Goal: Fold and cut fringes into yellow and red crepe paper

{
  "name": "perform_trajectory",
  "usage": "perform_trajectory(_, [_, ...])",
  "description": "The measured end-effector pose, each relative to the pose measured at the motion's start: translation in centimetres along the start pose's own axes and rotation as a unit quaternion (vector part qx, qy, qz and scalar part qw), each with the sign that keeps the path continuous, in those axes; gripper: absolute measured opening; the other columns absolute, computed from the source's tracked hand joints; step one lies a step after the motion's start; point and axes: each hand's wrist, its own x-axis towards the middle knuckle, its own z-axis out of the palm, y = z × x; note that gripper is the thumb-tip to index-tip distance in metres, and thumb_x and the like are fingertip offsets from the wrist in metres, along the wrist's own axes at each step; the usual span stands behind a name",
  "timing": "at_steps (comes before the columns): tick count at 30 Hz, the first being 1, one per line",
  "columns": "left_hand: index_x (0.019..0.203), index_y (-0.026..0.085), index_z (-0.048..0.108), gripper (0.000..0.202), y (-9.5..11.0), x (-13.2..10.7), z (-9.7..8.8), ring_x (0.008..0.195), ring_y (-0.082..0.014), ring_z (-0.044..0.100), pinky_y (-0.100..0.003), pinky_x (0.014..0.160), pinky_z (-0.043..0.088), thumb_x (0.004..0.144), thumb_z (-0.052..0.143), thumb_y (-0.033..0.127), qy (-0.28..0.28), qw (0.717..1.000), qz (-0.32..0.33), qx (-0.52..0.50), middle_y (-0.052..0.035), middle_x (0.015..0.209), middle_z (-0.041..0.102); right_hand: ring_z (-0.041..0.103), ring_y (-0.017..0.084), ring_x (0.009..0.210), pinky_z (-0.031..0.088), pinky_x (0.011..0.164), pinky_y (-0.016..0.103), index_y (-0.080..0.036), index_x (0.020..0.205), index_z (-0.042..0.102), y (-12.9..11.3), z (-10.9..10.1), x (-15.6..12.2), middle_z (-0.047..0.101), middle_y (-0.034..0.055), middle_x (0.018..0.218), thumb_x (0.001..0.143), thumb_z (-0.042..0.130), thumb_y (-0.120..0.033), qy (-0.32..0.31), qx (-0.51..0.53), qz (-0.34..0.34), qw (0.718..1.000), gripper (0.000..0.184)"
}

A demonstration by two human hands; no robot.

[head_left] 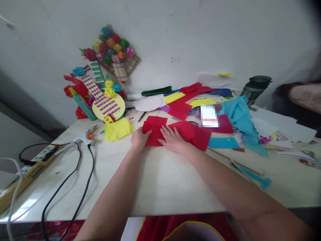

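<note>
A stack of red paper squares (pixel 155 129) lies flat in front of me. My left hand (pixel 140 138) is at its left edge, thumb over the paper and fingers curled around the side, partly hidden. Spread flat, my right hand (pixel 173 139) presses on the right part of the stack. Beyond its fingertips and wrist lie further red sheets (pixel 187 130), which overlap each other. Left of my left hand is a pile of yellow paper squares (pixel 117 130).
At left are a hot glue gun (pixel 82 138) with a black cord, a power strip (pixel 37 164) and a green glue bottle (pixel 84 106). Paper-flower crafts (pixel 107 107) lean on the wall. Behind and right lie a phone (pixel 209 115), blue paper (pixel 223 143), teal crepe (pixel 240 117) and a dark bottle (pixel 255 88).
</note>
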Motion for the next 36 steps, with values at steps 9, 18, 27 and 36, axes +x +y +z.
perform_trajectory(9, [0.079, 0.015, 0.062, 0.044, -1.0, 1.5, 0.3, 0.073, -0.0211, 0.061, -0.027, 0.06, 0.043, 0.056, 0.062, 0.053, -0.047, 0.989, -0.069, -0.119, -0.0091, 0.081, 0.066, -0.008, 0.021, 0.132, -0.007, 0.104, 0.043, -0.014, 0.138, 0.009, 0.1, 0.3, 0.3, -0.001, 0.0014, 0.145, 0.08, 0.011, -0.058, -0.009, -0.002, 0.003, 1.0, 0.073])
perform_trajectory(18, [0.072, 0.011, 0.063, 0.052, -0.2, 0.8, -0.9, 0.066, -0.0217, 0.061, -0.028, 0.054, 0.044, 0.042, 0.07, 0.053, -0.102, 0.951, -0.15, -0.249, -0.0105, 0.073, 0.066, -0.007, 0.021, 0.132, -0.006, 0.104, 0.044, -0.014, 0.138, 0.01, -0.1, 0.0, 0.0, 0.001, 0.0012, 0.145, 0.081, 0.012, -0.056, -0.005, 0.008, 0.002, 1.0, 0.071])
perform_trajectory(27, [0.073, 0.012, 0.06, 0.034, 0.5, 1.0, -0.5, 0.068, -0.0212, 0.062, -0.027, 0.056, 0.047, 0.047, 0.072, 0.029, -0.101, 0.945, -0.18, -0.255, -0.0095, 0.075, 0.066, -0.005, 0.022, 0.132, -0.006, 0.103, 0.046, -0.014, 0.138, 0.013, 0.2, 0.4, 0.3, 0.002, 0.0022, 0.145, 0.08, 0.012, -0.058, 0.007, 0.019, -0.004, 1.0, 0.073])
perform_trajectory(36, [0.077, 0.012, 0.061, 0.02, 2.0, 0.5, -0.5, 0.069, -0.0198, 0.062, -0.026, 0.054, 0.047, 0.057, 0.058, 0.013, -0.127, 0.95, -0.142, -0.247, -0.0073, 0.069, 0.065, -0.004, 0.023, 0.132, -0.005, 0.103, 0.048, -0.012, 0.138, 0.014, 0.3, 0.6, 0.2, 0.004, 0.0033, 0.145, 0.081, 0.011, -0.055, 0.015, 0.01, -0.009, 1.0, 0.071])
